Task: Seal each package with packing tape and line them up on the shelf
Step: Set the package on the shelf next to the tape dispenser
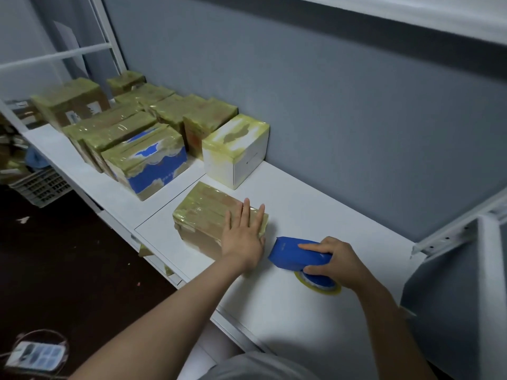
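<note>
White shelf ahead of me, taped boxes lined up far left. The box sits mid-shelf, wrapped in tape. My left hand lies flat on top, fingers straight. My right hand grips the blue dispenser just right of it. I'd smooth the tape edges firmly, then slide the box left into line.

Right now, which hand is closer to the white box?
Left. The left hand lies flat on the taped brown package just in front of the white box; the right hand grips the blue tape dispenser farther right.
</note>
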